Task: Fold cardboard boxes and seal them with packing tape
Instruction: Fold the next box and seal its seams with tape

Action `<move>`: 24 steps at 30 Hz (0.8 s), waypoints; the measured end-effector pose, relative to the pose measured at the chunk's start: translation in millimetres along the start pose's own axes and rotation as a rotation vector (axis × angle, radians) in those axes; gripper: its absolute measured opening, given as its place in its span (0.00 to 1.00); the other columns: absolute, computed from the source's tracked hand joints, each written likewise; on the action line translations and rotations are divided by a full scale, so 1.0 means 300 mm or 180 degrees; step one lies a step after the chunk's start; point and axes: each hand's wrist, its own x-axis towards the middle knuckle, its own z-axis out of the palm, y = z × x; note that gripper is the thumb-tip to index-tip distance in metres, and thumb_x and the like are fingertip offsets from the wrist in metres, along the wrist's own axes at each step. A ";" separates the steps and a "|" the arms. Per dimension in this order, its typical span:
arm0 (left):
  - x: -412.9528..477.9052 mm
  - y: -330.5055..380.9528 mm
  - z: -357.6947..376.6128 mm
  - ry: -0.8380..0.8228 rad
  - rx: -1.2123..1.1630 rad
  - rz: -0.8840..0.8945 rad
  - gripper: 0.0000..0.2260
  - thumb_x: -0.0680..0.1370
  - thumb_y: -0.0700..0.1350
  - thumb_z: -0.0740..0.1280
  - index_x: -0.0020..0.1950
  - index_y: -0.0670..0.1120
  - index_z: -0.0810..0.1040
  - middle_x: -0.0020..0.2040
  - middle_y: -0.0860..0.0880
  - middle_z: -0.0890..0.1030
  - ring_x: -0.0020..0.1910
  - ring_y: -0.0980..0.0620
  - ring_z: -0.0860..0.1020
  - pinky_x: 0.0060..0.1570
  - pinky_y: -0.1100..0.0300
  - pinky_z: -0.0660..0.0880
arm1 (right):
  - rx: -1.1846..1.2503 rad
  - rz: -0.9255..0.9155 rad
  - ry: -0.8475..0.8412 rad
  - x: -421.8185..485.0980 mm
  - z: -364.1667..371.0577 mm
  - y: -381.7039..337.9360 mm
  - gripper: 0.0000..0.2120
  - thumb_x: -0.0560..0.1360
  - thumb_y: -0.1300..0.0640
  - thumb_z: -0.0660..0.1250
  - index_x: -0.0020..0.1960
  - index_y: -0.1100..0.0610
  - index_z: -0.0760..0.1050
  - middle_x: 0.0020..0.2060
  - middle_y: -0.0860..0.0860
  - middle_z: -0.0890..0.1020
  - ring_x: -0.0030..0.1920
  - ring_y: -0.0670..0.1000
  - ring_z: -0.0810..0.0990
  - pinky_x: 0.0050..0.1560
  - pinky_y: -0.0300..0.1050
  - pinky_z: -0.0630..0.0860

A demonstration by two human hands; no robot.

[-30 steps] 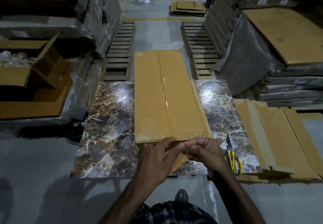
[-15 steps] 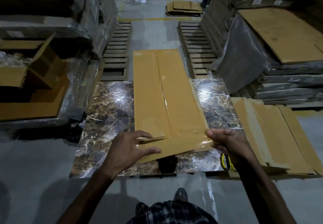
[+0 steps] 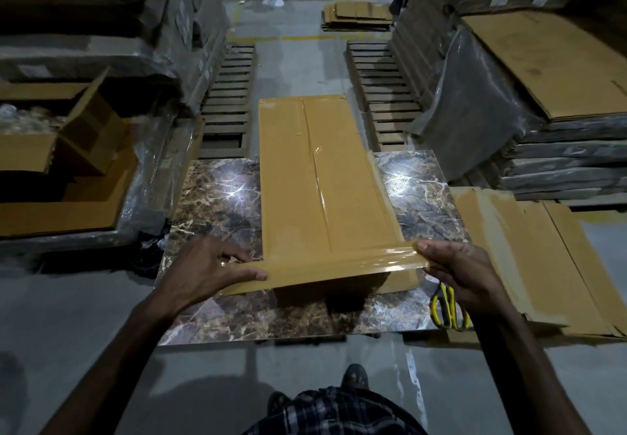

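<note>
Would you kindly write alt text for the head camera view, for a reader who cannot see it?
Two bare hands, left hand and right hand, stretch a strip of brown packing tape across the near end of a flat cardboard box on a marble-patterned slab. Yellow-handled scissors lie beside the right hand.

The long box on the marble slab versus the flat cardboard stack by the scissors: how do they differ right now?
The long box lies on the marble slab, running away from the person; the flat cardboard stack lies to the slab's right. The box carries glossy tape down its middle, with a tape strip stretched across its near end by the left hand and right hand; no hand touches the stack. Both are tan cardboard.
</note>
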 end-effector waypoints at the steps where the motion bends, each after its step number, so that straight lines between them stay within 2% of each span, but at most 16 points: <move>1: 0.003 -0.007 -0.003 -0.0049 -0.0029 0.0042 0.22 0.58 0.80 0.72 0.39 0.65 0.86 0.39 0.71 0.83 0.41 0.68 0.82 0.40 0.64 0.75 | 0.0001 0.0015 -0.0019 0.010 -0.005 0.005 0.19 0.62 0.58 0.79 0.51 0.64 0.85 0.48 0.60 0.88 0.38 0.48 0.86 0.36 0.36 0.82; 6: 0.037 -0.058 0.003 -0.0337 -0.0150 0.0109 0.26 0.57 0.85 0.65 0.39 0.68 0.86 0.40 0.68 0.85 0.38 0.63 0.83 0.37 0.61 0.77 | -0.0156 0.0130 -0.0055 0.043 0.003 0.055 0.33 0.56 0.52 0.81 0.57 0.65 0.84 0.49 0.59 0.87 0.43 0.49 0.85 0.37 0.36 0.81; 9: 0.045 -0.105 0.029 -0.0446 -0.0234 0.0048 0.23 0.60 0.80 0.69 0.41 0.66 0.87 0.41 0.67 0.85 0.39 0.62 0.84 0.39 0.60 0.77 | -0.0070 0.0180 -0.0016 0.061 0.014 0.071 0.28 0.61 0.57 0.79 0.58 0.67 0.83 0.50 0.61 0.87 0.44 0.52 0.85 0.37 0.37 0.82; 13: 0.064 -0.138 0.069 -0.0462 -0.0296 -0.0033 0.13 0.69 0.66 0.77 0.41 0.58 0.89 0.39 0.64 0.86 0.38 0.63 0.82 0.39 0.62 0.71 | -0.0046 0.0231 0.0030 0.077 0.030 0.077 0.19 0.65 0.60 0.79 0.54 0.66 0.84 0.48 0.59 0.88 0.41 0.49 0.87 0.36 0.37 0.82; 16: 0.074 -0.138 0.082 -0.0493 -0.0273 -0.0083 0.06 0.72 0.56 0.78 0.39 0.56 0.89 0.37 0.63 0.85 0.36 0.64 0.81 0.38 0.63 0.69 | -0.0028 0.0254 0.0053 0.087 0.030 0.079 0.15 0.68 0.62 0.78 0.53 0.65 0.84 0.47 0.58 0.88 0.41 0.49 0.88 0.36 0.37 0.82; 18: 0.081 -0.139 0.085 -0.0447 -0.0268 -0.0063 0.08 0.71 0.60 0.79 0.39 0.58 0.89 0.37 0.63 0.86 0.37 0.63 0.82 0.37 0.62 0.71 | -0.0033 0.0225 0.0088 0.091 0.029 0.084 0.11 0.69 0.63 0.78 0.51 0.64 0.85 0.46 0.58 0.88 0.41 0.49 0.88 0.37 0.37 0.83; 20: 0.090 -0.139 0.084 -0.0413 -0.0250 -0.0003 0.11 0.68 0.66 0.75 0.40 0.60 0.88 0.38 0.62 0.86 0.37 0.61 0.83 0.38 0.60 0.74 | -0.0026 0.0204 0.0115 0.094 0.029 0.087 0.07 0.70 0.64 0.77 0.48 0.63 0.85 0.45 0.58 0.88 0.40 0.49 0.88 0.37 0.37 0.83; 21: 0.094 -0.140 0.085 -0.0419 -0.0226 0.0011 0.10 0.68 0.66 0.75 0.40 0.61 0.88 0.37 0.62 0.86 0.37 0.60 0.83 0.39 0.60 0.75 | -0.0025 0.0200 0.0108 0.094 0.029 0.088 0.07 0.70 0.64 0.77 0.48 0.62 0.85 0.45 0.58 0.88 0.40 0.49 0.88 0.38 0.37 0.83; 24: 0.104 -0.152 0.091 -0.0447 -0.0219 -0.0028 0.03 0.72 0.57 0.79 0.40 0.61 0.88 0.38 0.61 0.86 0.38 0.60 0.84 0.42 0.57 0.77 | -0.0056 0.0186 0.0105 0.096 0.030 0.093 0.09 0.71 0.64 0.77 0.51 0.65 0.85 0.46 0.59 0.88 0.41 0.51 0.87 0.38 0.38 0.83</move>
